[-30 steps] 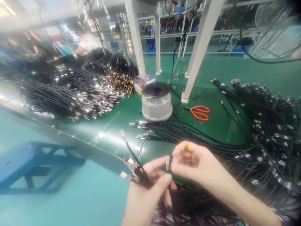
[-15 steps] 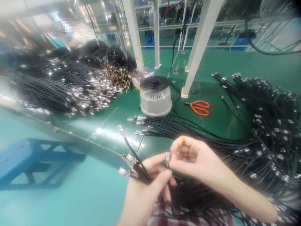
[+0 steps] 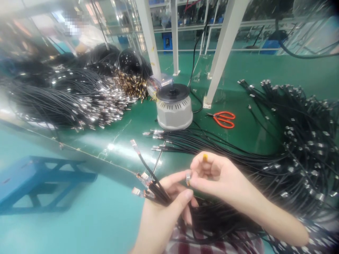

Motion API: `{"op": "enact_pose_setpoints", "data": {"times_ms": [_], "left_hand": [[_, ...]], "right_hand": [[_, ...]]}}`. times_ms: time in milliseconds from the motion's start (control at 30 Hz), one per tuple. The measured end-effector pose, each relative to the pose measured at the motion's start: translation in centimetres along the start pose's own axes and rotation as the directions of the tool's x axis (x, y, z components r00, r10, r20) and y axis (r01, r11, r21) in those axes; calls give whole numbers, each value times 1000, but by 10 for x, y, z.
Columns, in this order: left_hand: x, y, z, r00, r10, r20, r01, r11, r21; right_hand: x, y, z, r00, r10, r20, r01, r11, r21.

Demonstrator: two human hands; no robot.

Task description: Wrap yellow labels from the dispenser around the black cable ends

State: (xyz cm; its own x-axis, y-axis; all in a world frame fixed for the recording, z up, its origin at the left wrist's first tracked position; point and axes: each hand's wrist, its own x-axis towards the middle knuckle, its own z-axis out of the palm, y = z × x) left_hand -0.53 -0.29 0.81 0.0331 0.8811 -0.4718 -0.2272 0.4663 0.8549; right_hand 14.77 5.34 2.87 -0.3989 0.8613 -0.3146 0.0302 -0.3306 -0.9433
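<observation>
A bunch of black cables with small metal ends lies across my left hand, clasped between its thumb and palm. The ends fan out to the left, one pointing up higher than the others. My right hand pinches a small silver metal connector between thumb and forefinger. The tip of my left forefinger meets this connector from the left. A bit of yellow tape is on a finger of my right hand. Whether a cable runs from the connector is hidden by the fingers.
A grey round device with a black disc top stands on the green table, beside orange-handled scissors. Cable heaps lie left and right. White posts rise behind. A blue stool is on the floor. One person sits far left.
Both hands keep nearly the same pose. The connector in my right fingers has turned slightly, and the whole view has shifted a little.
</observation>
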Motion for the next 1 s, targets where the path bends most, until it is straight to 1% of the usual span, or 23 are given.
{"op": "enact_pose_setpoints", "data": {"times_ms": [167,400,500,600,733,867,1000], "left_hand": [[2,-1,3,1000,21,-16,-21,1000,17],[7,-3,5,999,29,-17,-30,995,-100],[7,-2,1,1000,11,10,-9,993,-114],[8,-2,-4,999,-38,38,42,993,-113],[12,-2,-7,994,-107,34,111,988,-112],[13,-2,-4,995,-99,20,101,981,-168],[12,-1,-3,994,-104,44,111,973,-204]], "right_hand": [[-1,4,3,1000,-20,-16,20,999,28],[0,7,0,1000,5,-10,-5,998,55],[1,7,-3,1000,-13,8,12,998,66],[1,6,-3,1000,-23,16,22,999,41],[1,5,-2,1000,-11,-28,12,999,45],[2,3,0,997,38,-74,-33,997,71],[2,6,1,996,11,-84,-4,997,82]]}}
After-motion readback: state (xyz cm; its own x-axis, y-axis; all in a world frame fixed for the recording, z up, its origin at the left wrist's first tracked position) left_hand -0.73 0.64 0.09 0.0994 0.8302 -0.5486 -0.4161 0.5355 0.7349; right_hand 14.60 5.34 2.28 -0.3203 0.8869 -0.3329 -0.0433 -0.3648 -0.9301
